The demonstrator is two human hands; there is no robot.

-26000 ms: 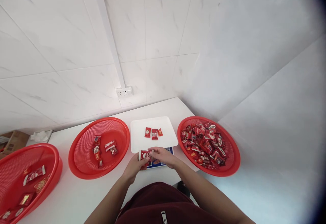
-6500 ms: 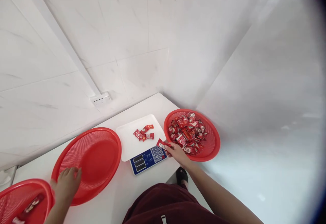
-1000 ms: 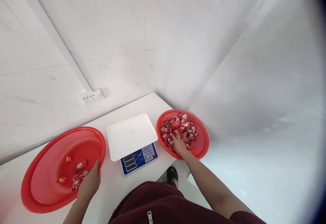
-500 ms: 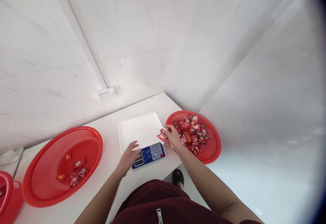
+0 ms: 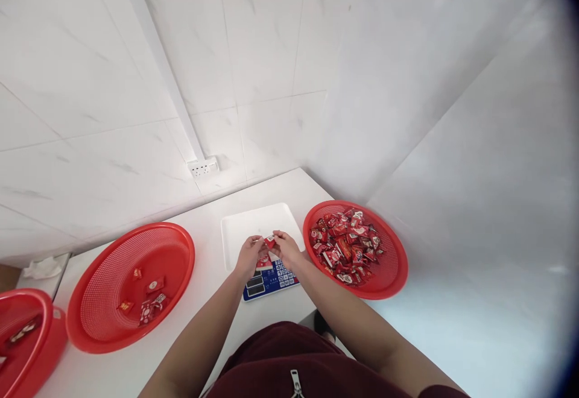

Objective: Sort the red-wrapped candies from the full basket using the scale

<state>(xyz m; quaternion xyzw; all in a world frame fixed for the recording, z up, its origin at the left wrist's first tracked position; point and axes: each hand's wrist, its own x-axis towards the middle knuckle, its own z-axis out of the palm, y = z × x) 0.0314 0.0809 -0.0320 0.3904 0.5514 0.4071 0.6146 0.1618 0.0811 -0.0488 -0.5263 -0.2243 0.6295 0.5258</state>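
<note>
Above the white pan of a blue-and-white digital scale [image 5: 283, 278], my two hands are close together. My right hand [image 5: 288, 249] is closed in a pinch on a small red candy packet [image 5: 270, 242]. The fingers of my left hand [image 5: 248, 258] are closed at the packet's left side, their tips at its edge. Just below the fingers another red packet [image 5: 264, 261] shows, partly covered; whether it is held or lies on the scale I cannot tell. To the right stands a red basket [image 5: 397, 262] with a heap of red wrapped candies [image 5: 344, 246].
On the left is a wide red basket [image 5: 97, 286] with several packets at its bottom. Part of another red basket [image 5: 52, 334] appears at the lower left edge. Behind the white table [image 5: 212, 325] runs a tiled wall with a socket strip [image 5: 203, 167].
My right hand has moved left from beside the right basket, bringing the red packet over the scale. My left hand has come up to meet it, its spread fingers now closed. The view has shifted slightly.
</note>
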